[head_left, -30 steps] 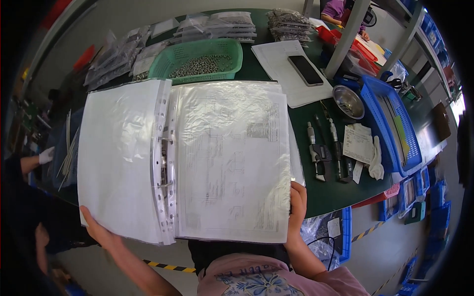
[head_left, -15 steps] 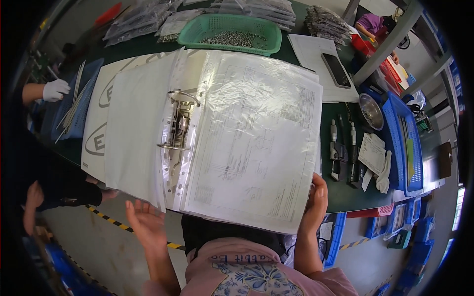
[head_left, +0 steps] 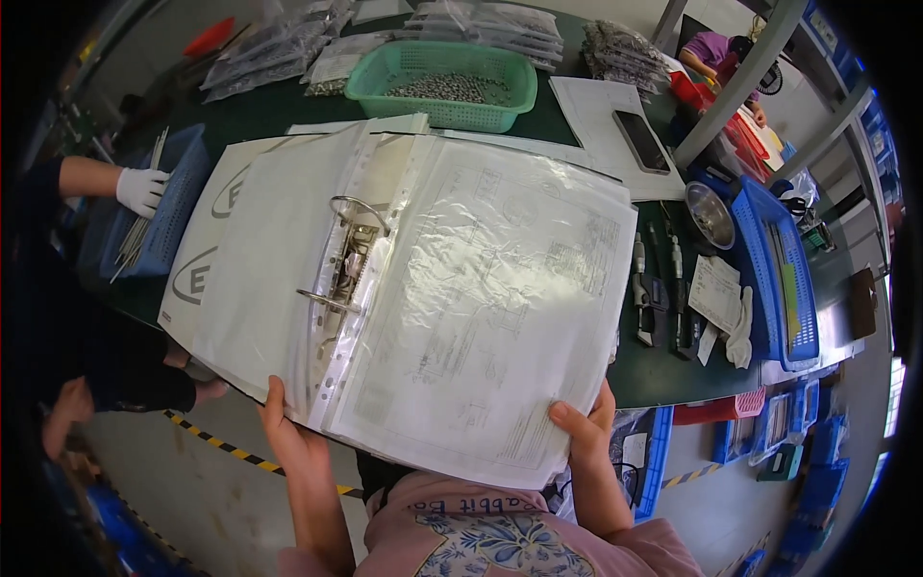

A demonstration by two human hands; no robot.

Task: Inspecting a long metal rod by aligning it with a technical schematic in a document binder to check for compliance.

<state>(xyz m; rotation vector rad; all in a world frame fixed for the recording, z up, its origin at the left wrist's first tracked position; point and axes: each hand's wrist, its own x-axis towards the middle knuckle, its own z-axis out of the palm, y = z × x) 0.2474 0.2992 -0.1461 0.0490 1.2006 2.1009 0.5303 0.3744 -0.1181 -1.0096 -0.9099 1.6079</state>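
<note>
An open ring binder [head_left: 380, 139] lies tilted across the near side of the table, over my lap. Its metal rings [head_left: 358, 255] stand in the middle. On its right half rests a clear sleeve with a printed drawing sheet [head_left: 481, 317]; white sleeved sheets [head_left: 269, 260] are turned over to the left half. My left hand [head_left: 296, 438] grips the near edge left of the spine, thumb up along the front and fingers hidden beneath. With the thumb on top of the sleeve, my right hand [head_left: 588, 431] holds the near right corner; its other fingers are mostly underneath.
Beyond the binder stands a green basket [head_left: 442, 117] of small metal parts. Right are a phone [head_left: 641, 142], two micrometers [head_left: 649, 298], a metal bowl [head_left: 710, 213] and a blue basket [head_left: 784, 288]. At left, a co-worker's gloved hand [head_left: 141, 190] reaches into a blue basket [head_left: 173, 231] of rods.
My left hand has gone from open below the binder to gripping its near edge. My right thumb has come onto the sleeve. The binder has shifted nearer and turned slightly.
</note>
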